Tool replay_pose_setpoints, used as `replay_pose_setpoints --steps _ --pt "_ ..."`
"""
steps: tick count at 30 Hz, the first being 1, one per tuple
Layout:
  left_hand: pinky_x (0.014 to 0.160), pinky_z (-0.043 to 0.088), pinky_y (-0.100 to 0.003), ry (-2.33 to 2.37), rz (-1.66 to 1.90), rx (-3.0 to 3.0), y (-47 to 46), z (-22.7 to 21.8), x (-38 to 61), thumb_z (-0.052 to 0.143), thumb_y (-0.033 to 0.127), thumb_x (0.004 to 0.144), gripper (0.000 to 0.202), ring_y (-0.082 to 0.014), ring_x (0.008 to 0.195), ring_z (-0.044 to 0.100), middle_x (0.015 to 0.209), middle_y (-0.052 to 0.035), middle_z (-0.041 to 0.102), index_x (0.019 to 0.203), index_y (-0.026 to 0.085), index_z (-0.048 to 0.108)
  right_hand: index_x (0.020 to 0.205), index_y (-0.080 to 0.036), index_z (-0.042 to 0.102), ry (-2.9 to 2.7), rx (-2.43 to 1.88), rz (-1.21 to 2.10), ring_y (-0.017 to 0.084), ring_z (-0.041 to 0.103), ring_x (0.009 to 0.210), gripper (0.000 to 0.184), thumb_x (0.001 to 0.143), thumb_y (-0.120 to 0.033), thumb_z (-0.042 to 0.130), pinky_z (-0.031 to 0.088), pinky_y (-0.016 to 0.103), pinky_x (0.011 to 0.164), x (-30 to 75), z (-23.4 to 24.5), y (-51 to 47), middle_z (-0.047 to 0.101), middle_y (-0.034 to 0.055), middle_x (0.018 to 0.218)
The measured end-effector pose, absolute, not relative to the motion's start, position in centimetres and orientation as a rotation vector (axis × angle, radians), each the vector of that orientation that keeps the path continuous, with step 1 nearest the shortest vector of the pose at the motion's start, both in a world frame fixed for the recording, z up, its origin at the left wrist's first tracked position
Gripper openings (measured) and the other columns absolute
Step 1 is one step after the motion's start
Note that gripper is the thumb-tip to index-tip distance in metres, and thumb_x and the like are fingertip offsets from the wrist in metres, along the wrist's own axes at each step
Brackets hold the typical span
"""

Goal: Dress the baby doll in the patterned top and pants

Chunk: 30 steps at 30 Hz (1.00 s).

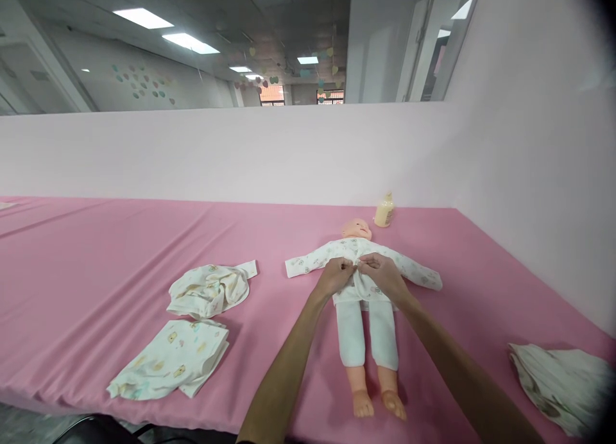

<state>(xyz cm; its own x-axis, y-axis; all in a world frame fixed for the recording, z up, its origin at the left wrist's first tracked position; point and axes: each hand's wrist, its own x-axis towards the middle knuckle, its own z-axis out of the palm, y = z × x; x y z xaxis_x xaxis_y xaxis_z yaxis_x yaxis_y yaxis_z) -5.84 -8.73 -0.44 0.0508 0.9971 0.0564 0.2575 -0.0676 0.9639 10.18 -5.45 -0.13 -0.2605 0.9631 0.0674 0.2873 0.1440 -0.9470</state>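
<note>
A baby doll lies on its back on the pink table cover, arms spread, bare feet toward me. It wears a white patterned top and white trousers. My left hand and my right hand meet over the doll's chest. Both are closed in a pinch on the front of the top, fingertips close together at its middle.
Two crumpled white printed garments lie to the left: one farther back, one near the table's front edge. Another folded cloth lies at the right. A cream bottle stands behind the doll's head by the pink wall.
</note>
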Motion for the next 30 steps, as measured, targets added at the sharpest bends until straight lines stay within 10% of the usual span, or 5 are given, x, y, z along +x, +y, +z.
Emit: replay_pose_setpoints --steps 16,22,30 --pt "0.085 0.042 -0.033 1.542 0.961 2.153 -9.2 -1.3 -4.0 0.058 0.020 0.079 0.015 -0.0203 0.093 0.052 0.098 -0.0052 0.061 0.093 0.018 0.061 0.067 -0.022 0.043 -1.901 -1.419 0.657 0.015 0.045 0.060 0.011 0.074 -0.025 0.050 0.028 0.027 0.056 9.5 -0.5 -5.1 0.048 -0.0026 0.059" --pt "0.081 0.043 -0.033 1.608 0.977 2.153 -9.5 -1.1 -3.8 0.045 0.047 0.094 0.034 -0.0205 0.091 0.053 0.094 -0.0050 0.062 0.108 0.021 0.063 0.064 -0.020 0.052 -1.709 -1.161 1.265 0.013 0.051 0.059 0.006 0.069 -0.022 0.054 0.038 0.026 0.058 11.2 0.2 -3.9 0.054 -0.0023 0.059" --pt "0.080 0.044 -0.031 1.620 1.162 2.109 -8.7 -2.3 -4.1 0.039 0.036 0.098 0.032 -0.0192 0.092 0.057 0.098 -0.0051 0.066 0.111 0.021 0.063 0.071 -0.016 0.067 -1.547 -0.952 1.624 0.018 0.062 0.075 0.017 0.065 -0.028 0.077 0.051 0.032 0.076 11.8 -0.2 -2.0 0.067 0.0054 0.075"
